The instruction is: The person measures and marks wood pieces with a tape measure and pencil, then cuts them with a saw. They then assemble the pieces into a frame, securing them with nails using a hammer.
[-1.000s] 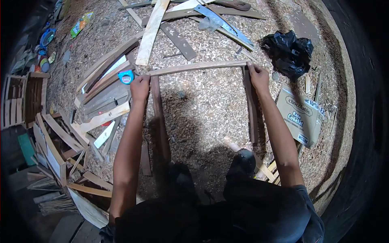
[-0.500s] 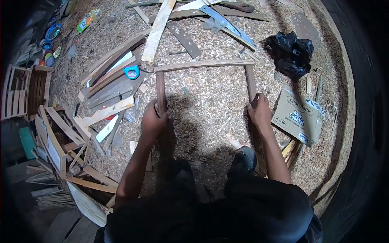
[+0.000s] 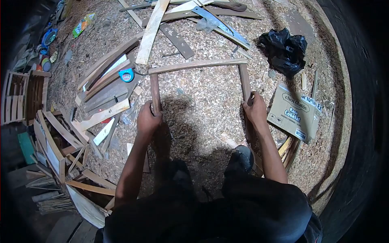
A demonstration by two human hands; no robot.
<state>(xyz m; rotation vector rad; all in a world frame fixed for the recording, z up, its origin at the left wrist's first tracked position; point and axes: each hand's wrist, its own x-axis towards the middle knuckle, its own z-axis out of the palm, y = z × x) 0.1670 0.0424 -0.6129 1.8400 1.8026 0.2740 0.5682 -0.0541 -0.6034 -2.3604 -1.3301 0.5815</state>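
A three-sided wooden frame (image 3: 198,66) spans the middle of the head view, its long crosspiece at the far side and a leg at each end running toward me. My left hand (image 3: 149,119) is closed around the near part of the left leg (image 3: 155,89). Around the right leg (image 3: 244,81), my right hand (image 3: 255,108) is closed in the same way, thumb on the inner side. The near ends of both legs are partly hidden by my hands and shadow.
A blue tape measure (image 3: 126,75) lies on boards at the left. A handsaw (image 3: 223,26) rests among planks (image 3: 152,32) at the far side. To the right are a black plastic bag (image 3: 283,50) and a cardboard piece (image 3: 293,113). Wooden crates (image 3: 38,95) stand far left.
The whole scene, with the frame and both hands, has shifted slightly left in view. Both hands keep their hold on the legs.
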